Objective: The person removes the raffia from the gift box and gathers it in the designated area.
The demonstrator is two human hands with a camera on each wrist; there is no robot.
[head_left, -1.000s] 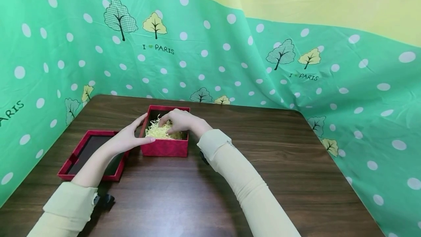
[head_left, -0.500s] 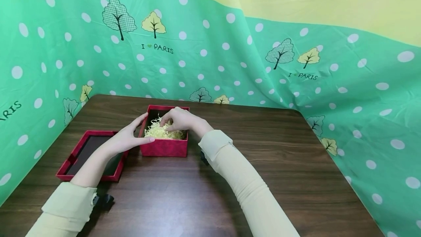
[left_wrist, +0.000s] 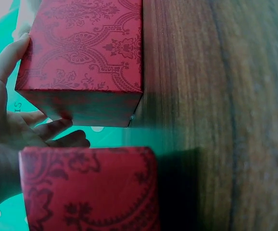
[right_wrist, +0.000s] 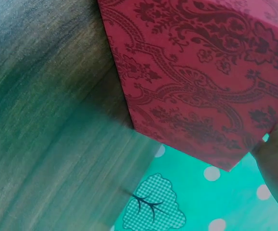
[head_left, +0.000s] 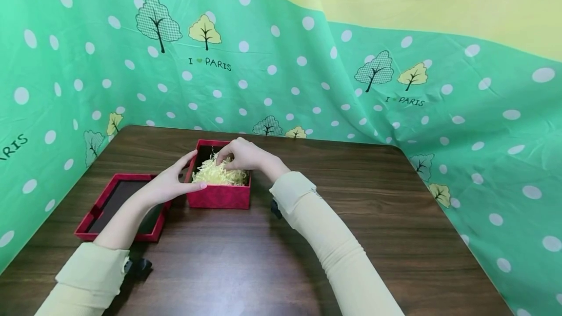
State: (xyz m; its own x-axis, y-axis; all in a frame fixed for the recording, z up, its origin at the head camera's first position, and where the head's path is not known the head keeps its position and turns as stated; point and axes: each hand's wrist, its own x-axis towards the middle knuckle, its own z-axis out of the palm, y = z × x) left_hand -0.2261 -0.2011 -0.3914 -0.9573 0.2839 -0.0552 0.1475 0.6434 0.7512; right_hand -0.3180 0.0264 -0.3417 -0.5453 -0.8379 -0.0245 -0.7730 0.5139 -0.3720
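A red gift box [head_left: 219, 197] stands uncovered towards the back left of the table, filled with pale yellow shredded paper [head_left: 219, 175]. My left hand [head_left: 164, 187] holds the box at its near left corner, thumb at the front rim and fingers along the left side. The left wrist view shows the patterned box [left_wrist: 88, 45] with the thumb against its face. My right hand [head_left: 248, 155] reaches over the right rim and pinches some of the shredded paper; its fingertips are partly hidden in the strands. In the right wrist view only the box wall [right_wrist: 201, 82] and a dark edge show.
The red box lid [head_left: 116, 178] lies inside-up left of the box, partly under my left forearm. The dark wooden table [head_left: 373, 199] extends to the right. A green polka-dot cloth [head_left: 298, 77] hangs behind the table and at its sides.
My right hand has risen slightly, and the shredded paper now stands higher and fluffier inside the box. The left hand stays at the box's corner.
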